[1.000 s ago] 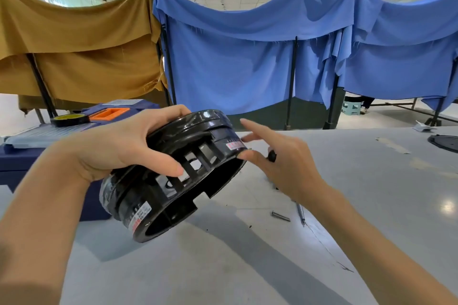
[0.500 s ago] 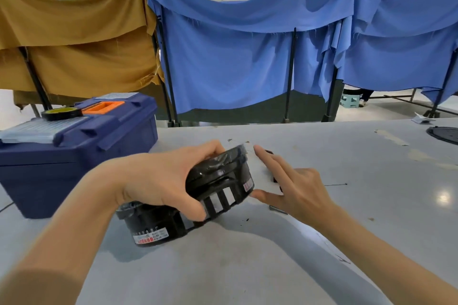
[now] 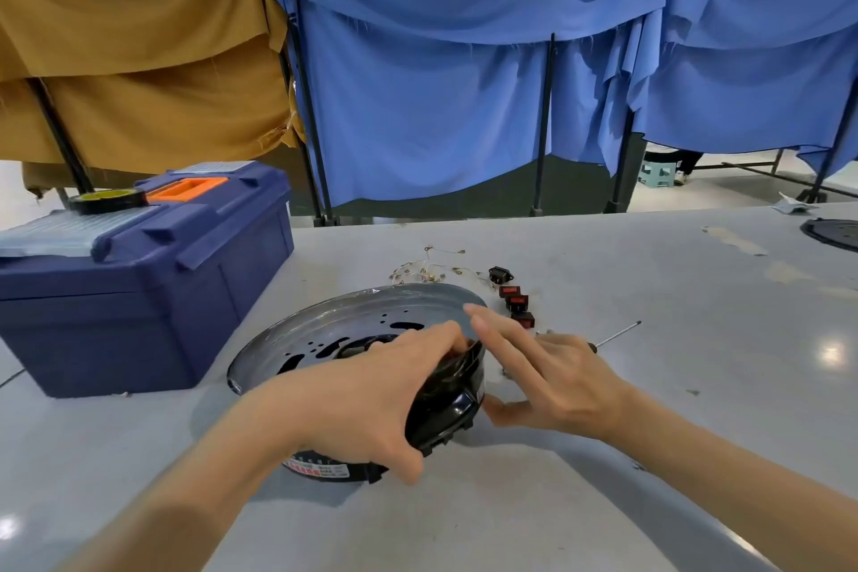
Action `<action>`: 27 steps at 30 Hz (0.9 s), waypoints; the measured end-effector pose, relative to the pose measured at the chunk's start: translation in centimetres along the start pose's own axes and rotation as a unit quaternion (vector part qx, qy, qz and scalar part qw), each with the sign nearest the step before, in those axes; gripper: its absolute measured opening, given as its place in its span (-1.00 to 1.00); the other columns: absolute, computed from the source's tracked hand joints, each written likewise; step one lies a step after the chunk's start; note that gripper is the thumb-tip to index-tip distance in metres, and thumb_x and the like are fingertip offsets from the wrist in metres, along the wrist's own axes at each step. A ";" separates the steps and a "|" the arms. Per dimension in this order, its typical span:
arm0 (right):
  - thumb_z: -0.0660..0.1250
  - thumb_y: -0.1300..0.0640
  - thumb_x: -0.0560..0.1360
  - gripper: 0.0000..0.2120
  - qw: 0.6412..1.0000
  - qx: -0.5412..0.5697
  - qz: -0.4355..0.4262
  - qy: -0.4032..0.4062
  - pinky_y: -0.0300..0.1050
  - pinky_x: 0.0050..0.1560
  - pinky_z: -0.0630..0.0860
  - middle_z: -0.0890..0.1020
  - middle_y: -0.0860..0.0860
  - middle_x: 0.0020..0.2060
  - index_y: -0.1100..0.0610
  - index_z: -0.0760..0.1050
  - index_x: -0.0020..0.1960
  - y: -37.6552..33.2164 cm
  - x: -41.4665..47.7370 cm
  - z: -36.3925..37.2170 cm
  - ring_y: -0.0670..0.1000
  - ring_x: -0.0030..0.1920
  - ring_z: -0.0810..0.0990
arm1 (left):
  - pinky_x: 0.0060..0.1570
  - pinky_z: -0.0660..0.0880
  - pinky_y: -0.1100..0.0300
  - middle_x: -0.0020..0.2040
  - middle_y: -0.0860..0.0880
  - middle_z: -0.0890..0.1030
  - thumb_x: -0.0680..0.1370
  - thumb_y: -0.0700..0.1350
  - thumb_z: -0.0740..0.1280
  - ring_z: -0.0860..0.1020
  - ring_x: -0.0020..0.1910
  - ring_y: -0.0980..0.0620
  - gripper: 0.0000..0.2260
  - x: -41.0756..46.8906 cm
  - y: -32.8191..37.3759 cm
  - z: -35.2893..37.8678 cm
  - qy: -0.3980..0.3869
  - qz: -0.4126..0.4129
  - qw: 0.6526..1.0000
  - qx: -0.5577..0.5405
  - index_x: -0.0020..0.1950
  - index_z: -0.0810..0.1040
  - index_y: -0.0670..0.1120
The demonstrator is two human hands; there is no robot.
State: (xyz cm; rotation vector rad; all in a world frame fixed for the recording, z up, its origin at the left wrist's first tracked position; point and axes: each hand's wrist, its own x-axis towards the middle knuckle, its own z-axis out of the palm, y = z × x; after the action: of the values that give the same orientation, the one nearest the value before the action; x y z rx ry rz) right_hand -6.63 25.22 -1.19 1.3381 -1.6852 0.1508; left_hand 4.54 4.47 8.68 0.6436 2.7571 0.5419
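A black round plastic housing (image 3: 448, 409) with slots and a red-and-white label sits on the grey table (image 3: 650, 339). My left hand (image 3: 371, 399) grips its top and near side, thumb curled down the front. My right hand (image 3: 548, 372) touches the housing's right side with straight, spread fingers. Right behind the housing lies a shiny round metal plate (image 3: 353, 320) with holes and slots, tilted up at the back.
A dark blue toolbox (image 3: 153, 283) with an orange handle and a tape roll (image 3: 107, 200) on top stands at the left. Thin wires (image 3: 427, 269), small black-and-red switches (image 3: 515, 302) and a screwdriver (image 3: 613, 334) lie behind my hands. A black disc (image 3: 835, 233) sits far right.
The housing came down from in front of my chest onto the table. My view tipped downward, bringing the metal plate, switches and wires into sight. My right hand stayed at the housing's right side.
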 end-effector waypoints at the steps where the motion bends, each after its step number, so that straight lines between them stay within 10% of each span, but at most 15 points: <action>1: 0.39 0.09 0.45 -0.24 1.000 0.001 0.001 -0.001 -0.13 -0.55 0.42 0.54 0.27 0.28 0.24 0.10 0.51 0.0 -0.2 0.1 0.02 -0.47 0.53 | 0.04 0.49 0.01 0.10 0.09 0.40 0.32 -0.14 0.50 0.41 0.06 0.04 -0.31 0.2 0.0 0.4 0.011 0.006 1.000 0.003 0.31 0.20 0.10; 6: 0.41 0.14 0.44 -0.19 1.000 -0.005 -0.018 -0.002 -0.07 -0.51 0.47 0.54 0.32 0.22 0.24 0.05 0.54 0.1 -1.6 0.3 0.12 -0.41 0.57 | -0.08 0.19 0.46 -0.02 0.35 0.23 0.38 -0.03 0.48 0.19 0.02 0.41 -0.40 0.8 0.1 3.3 0.059 0.044 0.997 0.026 0.27 0.18 0.06; 10: 0.38 0.12 0.48 -0.23 1.000 -0.004 -0.025 -0.001 -0.05 -0.50 0.50 0.46 0.24 0.16 0.22 0.07 0.56 0.1 -2.2 0.3 0.14 -0.38 0.57 | 0.10 0.31 0.34 0.12 0.29 0.39 0.40 0.36 0.35 0.36 0.13 0.33 -0.42 0.6 -0.3 2.5 -0.001 0.007 0.996 -0.084 0.30 0.21 0.23; 15: 0.43 0.17 0.41 -0.24 0.999 -0.032 -0.034 -0.009 -0.10 -0.48 0.46 0.47 0.20 0.12 0.24 0.16 0.51 0.4 -2.1 0.2 0.06 -0.44 0.47 | -0.05 0.41 0.40 -0.02 0.29 0.58 0.63 -0.07 0.25 0.53 -0.05 0.32 -0.90 2.7 -1.3 1.2 0.099 0.052 0.983 -0.147 0.13 0.48 0.07; 18: 0.37 0.10 0.47 -0.33 0.998 -0.025 -0.048 -0.008 -0.15 -0.47 0.41 0.47 0.19 0.09 0.26 0.20 0.48 0.4 -2.0 0.1 0.05 -0.44 0.47 | -0.25 0.39 0.36 -0.12 0.11 0.63 0.48 -0.21 0.45 0.50 -0.31 0.21 -0.85 4.4 -1.8 1.7 0.151 0.059 0.976 -0.144 -0.03 0.59 0.00; 27: 0.47 0.22 0.40 -0.56 0.980 -0.013 -0.142 -0.138 -0.09 -0.60 0.40 0.58 0.14 -0.18 0.19 0.32 0.15 0.9 -0.8 -2.0 0.05 -0.56 0.34 | -0.15 0.47 0.25 -0.12 -0.18 0.65 0.30 -0.27 0.60 0.54 -0.21 0.10 -0.73 6.3 -3.0 3.2 0.119 0.037 0.963 -0.239 -0.06 0.66 -0.12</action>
State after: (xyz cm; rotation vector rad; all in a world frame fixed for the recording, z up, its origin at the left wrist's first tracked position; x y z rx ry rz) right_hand -6.24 27.28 -0.28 1.6201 -1.6898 -0.2328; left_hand -0.99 5.84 3.59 0.5917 2.6550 1.3271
